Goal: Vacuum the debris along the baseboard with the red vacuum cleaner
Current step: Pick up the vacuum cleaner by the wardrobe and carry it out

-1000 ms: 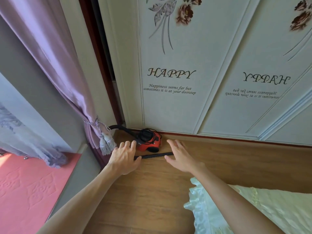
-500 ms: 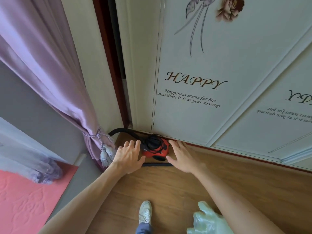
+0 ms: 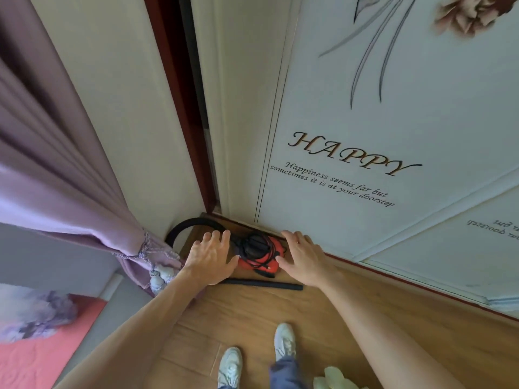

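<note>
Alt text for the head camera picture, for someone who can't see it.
The left hand and right hand, both open, flank a small red vacuum cleaner on the wood floor at the foot of a white door printed HAPPY. Its black hose curls left beside a purple curtain.

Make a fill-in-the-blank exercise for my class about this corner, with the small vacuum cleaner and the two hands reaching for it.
1. The vacuum cleaner between the left hand and the right hand is ____ in colour.
2. The large word on the wall panel reads ____.
3. A straight black tube lies on the wooden ____ in front of the vacuum cleaner.
4. A curved black ____ runs from the vacuum cleaner toward the purple curtain.

Missing words: red; HAPPY; floor; hose.
</note>
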A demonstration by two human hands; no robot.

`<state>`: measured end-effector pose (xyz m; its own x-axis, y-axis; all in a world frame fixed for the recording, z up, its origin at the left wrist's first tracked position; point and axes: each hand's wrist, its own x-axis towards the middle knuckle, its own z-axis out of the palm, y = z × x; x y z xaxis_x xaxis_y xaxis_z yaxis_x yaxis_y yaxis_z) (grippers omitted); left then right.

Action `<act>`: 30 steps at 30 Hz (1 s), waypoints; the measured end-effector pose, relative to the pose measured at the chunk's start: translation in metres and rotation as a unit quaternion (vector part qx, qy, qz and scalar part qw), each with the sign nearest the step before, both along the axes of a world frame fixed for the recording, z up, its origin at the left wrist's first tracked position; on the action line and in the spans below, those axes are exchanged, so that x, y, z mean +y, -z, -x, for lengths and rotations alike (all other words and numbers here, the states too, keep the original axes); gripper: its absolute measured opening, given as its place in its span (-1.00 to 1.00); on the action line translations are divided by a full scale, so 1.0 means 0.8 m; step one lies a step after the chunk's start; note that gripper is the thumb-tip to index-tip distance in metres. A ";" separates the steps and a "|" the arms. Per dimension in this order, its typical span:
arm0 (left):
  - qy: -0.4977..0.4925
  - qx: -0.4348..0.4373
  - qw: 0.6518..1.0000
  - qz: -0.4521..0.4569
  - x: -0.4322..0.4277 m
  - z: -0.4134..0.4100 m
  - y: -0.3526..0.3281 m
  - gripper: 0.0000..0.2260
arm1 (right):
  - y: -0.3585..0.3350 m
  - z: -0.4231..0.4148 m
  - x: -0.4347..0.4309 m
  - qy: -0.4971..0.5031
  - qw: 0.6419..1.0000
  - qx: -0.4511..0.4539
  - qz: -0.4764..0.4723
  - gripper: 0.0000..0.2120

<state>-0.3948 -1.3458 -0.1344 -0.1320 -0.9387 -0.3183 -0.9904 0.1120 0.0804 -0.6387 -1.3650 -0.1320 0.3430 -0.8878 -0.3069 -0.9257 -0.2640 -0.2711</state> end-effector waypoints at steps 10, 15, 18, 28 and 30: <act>-0.153 0.021 0.986 -0.055 -0.067 0.044 0.085 -0.43 | 0.094 0.020 -0.134 -0.114 0.992 -0.005 -0.054 -0.39; -0.246 0.050 0.964 -0.084 -0.075 0.059 0.151 -0.50 | 0.170 0.022 -0.165 -0.135 0.986 -0.003 -0.099 -0.39; -0.278 0.062 0.953 -0.100 -0.074 0.063 0.200 -0.54 | 0.222 0.022 -0.175 -0.136 0.984 -0.002 -0.118 -0.38; -0.291 0.072 0.941 -0.156 -0.072 0.066 0.443 -0.55 | 0.457 -0.003 -0.201 -0.130 0.985 0.020 -0.111 -0.39; -0.291 0.076 0.939 -0.168 -0.070 0.067 0.496 -0.53 | 0.507 -0.012 -0.204 -0.132 0.985 0.029 -0.107 -0.38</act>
<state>-0.4483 -1.4022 -0.5313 0.3037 -0.7159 -0.6287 -0.8505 -0.5011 0.1598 -0.6291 -1.5279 -0.5375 0.5298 -0.6835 -0.5022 -0.8479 -0.4400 -0.2957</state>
